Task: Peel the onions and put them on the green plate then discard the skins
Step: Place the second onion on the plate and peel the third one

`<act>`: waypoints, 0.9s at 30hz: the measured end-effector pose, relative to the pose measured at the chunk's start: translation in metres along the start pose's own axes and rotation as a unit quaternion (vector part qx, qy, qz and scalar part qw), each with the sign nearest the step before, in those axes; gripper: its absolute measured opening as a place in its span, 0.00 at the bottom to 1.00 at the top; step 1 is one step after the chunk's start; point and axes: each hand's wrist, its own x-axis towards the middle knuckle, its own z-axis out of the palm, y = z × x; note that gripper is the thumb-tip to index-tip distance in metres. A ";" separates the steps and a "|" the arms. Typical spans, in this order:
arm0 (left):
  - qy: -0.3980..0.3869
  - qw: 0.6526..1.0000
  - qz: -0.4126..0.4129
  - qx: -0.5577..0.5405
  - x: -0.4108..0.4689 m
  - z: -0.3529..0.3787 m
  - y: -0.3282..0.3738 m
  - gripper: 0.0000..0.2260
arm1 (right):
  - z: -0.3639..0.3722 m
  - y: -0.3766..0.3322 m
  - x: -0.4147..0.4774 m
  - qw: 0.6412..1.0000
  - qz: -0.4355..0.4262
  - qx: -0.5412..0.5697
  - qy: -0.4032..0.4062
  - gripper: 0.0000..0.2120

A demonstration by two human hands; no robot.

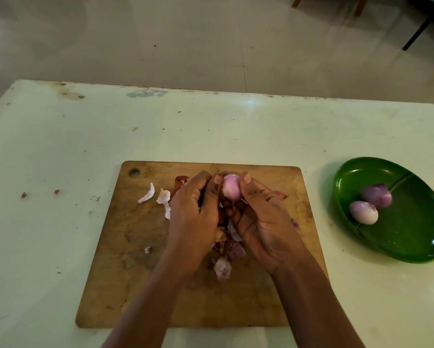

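Nearest us the board (pixel 135 285) lies on the counter (pixel 60 146), and a heap of skins (pixel 223 266) sits on it between our wrists. Just beyond the heap, both grips meet over the board's far half. The right grip (pixel 263 222) cups the onion (pixel 232 188) from below and from the right, its thumb up beside the top. The left grip (pixel 195 209) has its fingers curled in and its thumb against the onion's left side. Both are closed round it.

The onion's long axis points away from us. What shows of it is smooth, glossy and pale pink-purple. We see no dry skin, though its underside is hidden.

The plate (pixel 411 247) lies to the right, off the board and well apart from the onion. The right grip is nearer, so we judge the carry is its job. A pale bulb (pixel 363 212) and a purple bulb (pixel 376 195) lie touching in the plate's left part. At the board's far left lie loose skins (pixel 148 194).
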 end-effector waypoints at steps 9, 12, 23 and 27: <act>0.004 0.999 -0.028 0.032 -0.001 0.000 0.003 0.11 | -0.002 0.002 -0.001 0.937 -0.152 -0.300 0.093 0.14; 0.021 0.999 -0.025 0.002 -0.004 0.003 0.006 0.11 | -0.008 0.001 0.000 0.945 -0.149 -0.259 0.132 0.16; 0.044 0.997 0.004 -0.069 -0.001 0.001 0.002 0.13 | 0.001 -0.007 -0.003 1.000 -0.022 0.014 0.008 0.17; 0.041 0.997 0.034 -0.054 -0.003 0.002 0.002 0.20 | 0.001 -0.004 -0.006 0.999 -0.013 -0.008 -0.048 0.13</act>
